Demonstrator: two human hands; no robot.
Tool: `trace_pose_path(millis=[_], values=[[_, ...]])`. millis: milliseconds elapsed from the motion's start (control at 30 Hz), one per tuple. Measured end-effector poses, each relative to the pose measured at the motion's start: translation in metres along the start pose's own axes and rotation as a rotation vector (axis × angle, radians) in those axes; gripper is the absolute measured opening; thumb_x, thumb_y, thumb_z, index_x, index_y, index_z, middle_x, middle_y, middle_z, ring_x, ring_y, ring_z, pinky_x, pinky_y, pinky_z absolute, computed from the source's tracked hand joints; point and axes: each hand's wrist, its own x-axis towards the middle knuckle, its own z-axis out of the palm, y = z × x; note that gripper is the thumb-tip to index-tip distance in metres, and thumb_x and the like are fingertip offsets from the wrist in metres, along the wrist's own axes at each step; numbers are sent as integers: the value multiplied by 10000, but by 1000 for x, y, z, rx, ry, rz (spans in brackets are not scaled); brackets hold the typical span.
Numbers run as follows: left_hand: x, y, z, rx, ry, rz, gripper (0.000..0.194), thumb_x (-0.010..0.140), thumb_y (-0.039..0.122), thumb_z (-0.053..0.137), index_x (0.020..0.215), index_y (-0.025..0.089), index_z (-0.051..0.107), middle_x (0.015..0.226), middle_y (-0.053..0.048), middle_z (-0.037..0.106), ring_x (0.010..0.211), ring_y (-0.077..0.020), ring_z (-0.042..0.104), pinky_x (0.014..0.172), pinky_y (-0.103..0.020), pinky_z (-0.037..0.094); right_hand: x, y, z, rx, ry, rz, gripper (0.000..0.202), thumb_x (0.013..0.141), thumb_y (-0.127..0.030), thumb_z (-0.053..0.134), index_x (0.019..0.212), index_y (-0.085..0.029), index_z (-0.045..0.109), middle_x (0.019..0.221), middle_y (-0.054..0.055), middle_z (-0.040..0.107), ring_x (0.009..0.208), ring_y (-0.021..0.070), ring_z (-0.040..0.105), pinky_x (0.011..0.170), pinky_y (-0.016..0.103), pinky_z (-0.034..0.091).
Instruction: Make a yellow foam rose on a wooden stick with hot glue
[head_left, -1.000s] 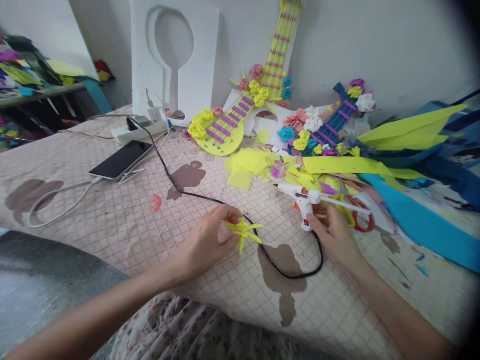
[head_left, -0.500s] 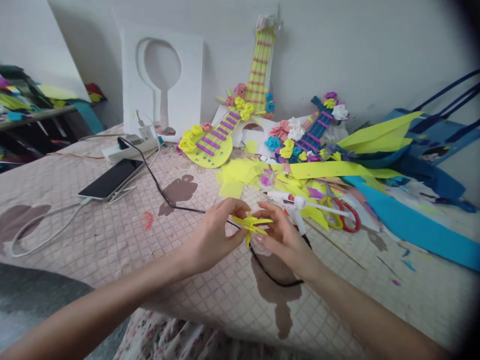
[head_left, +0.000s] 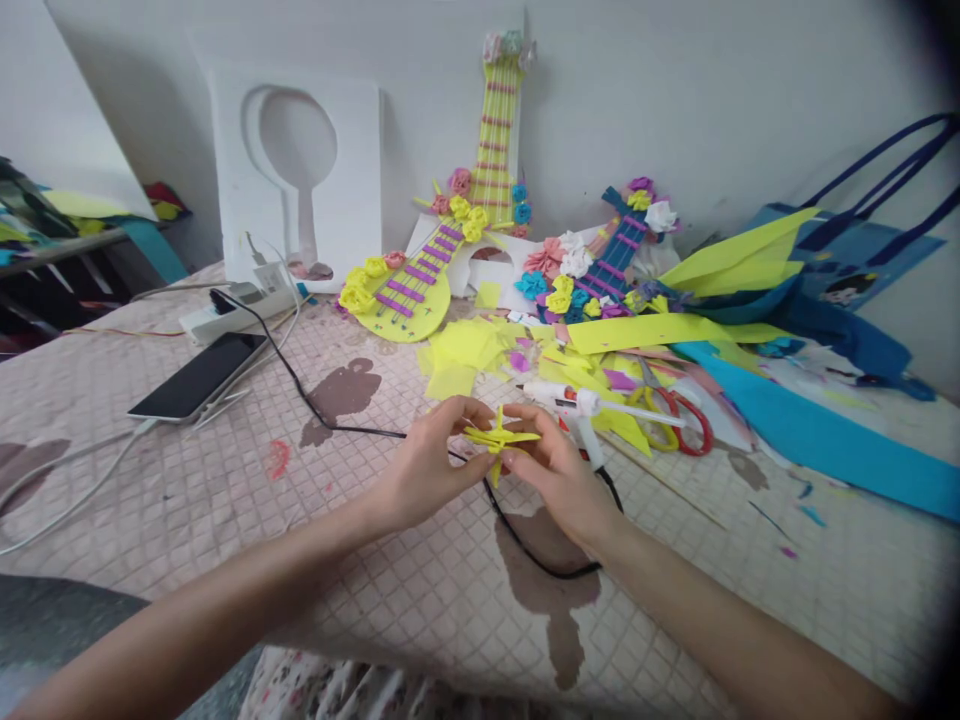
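A small yellow paper flower (head_left: 501, 438) with narrow pointed petals is held above the quilted table cover. My left hand (head_left: 431, 462) pinches it from the left between thumb and fingers. From the right, my right hand (head_left: 564, 470) closes its thumb and fingers on the flower too. Just beyond my right hand lies a white hot glue gun (head_left: 577, 400), its black cord (head_left: 525, 545) looping under both hands. Scraps of yellow crepe paper (head_left: 469, 350) are spread behind the hands. My fingers cover part of the flower's middle.
Red-handled scissors (head_left: 696, 425), a thin wooden stick (head_left: 667, 482) and a blue paper strip (head_left: 825, 440) lie to the right. Flower-decorated paper guitars (head_left: 427, 300) lean at the back. On the left are a phone (head_left: 199, 378) and a power strip (head_left: 240, 308).
My right hand's fingers have come in closer to the flower, and the flower has turned a little. The camera view has shifted slightly to the right.
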Motion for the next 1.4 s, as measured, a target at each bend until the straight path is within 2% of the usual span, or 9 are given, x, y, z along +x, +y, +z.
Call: trace_pose_path(millis=[133,300,467,800,1033,1200,1400], values=[[1,-6,0,-129,-63,-81,239,785,216,623,995,171,519,967,-50,611,874,-156,607,774,-302,517,0,2,0,-4,-24,0,384,789,-243,587,1143,-270,443,1000,7,595,886,150,608,786,322,503],[3,-11,-1,-228,-84,-145,220,769,219,637,952,161,528,904,-34,611,821,-141,613,718,-277,529,-1,6,0,33,-46,-1,374,790,-269,599,1135,-268,456,1039,16,585,923,153,605,801,320,502],[2,-13,-1,-258,-76,-166,255,766,224,641,981,158,519,901,-32,590,820,-139,609,724,-282,529,0,7,1,77,-37,14,369,770,-241,606,1111,-268,465,1010,7,589,919,147,602,790,312,502],[-2,-13,-1,-348,-112,-210,320,746,225,667,1011,162,500,954,-41,591,804,-135,621,745,-301,541,0,7,6,5,-59,-11,352,784,-246,576,1103,-269,431,984,11,596,906,161,608,806,339,505],[0,-15,0,-403,-120,-258,336,713,197,676,998,155,502,909,-33,587,773,-125,603,685,-266,522,-1,7,6,-18,-47,-35,375,775,-255,601,1112,-267,436,1035,23,559,925,159,588,811,327,497],[2,-14,-5,-547,-82,-341,361,698,187,680,1005,158,491,880,-12,571,766,-112,604,686,-247,502,-2,5,3,-12,-44,-43,348,798,-291,593,1116,-269,454,1093,40,552,981,171,578,863,352,487],[5,-15,-10,-614,-57,-419,367,692,194,693,1000,159,496,869,0,567,733,-95,585,653,-224,477,-4,4,1,-66,-24,-55,289,833,-283,560,1109,-254,479,1001,32,598,942,168,582,836,341,491]])
